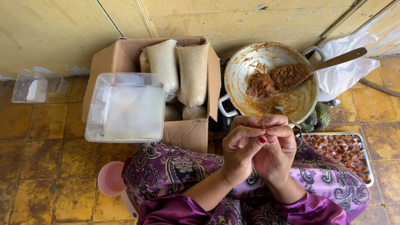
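Pan [241,75] of brown paste [275,81], tray [366,166] of wrapped sweets [337,150]

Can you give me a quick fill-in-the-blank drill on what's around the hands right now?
1. The brown paste sits in a pan along with a wooden ____.
2. The bags of grain stand inside a ____ box.
3. The tray of wrapped sweets lies by the person's ____ knee.
4. The left hand and right hand are ____ each other above the lap.

Missing words: spoon; cardboard; right; touching
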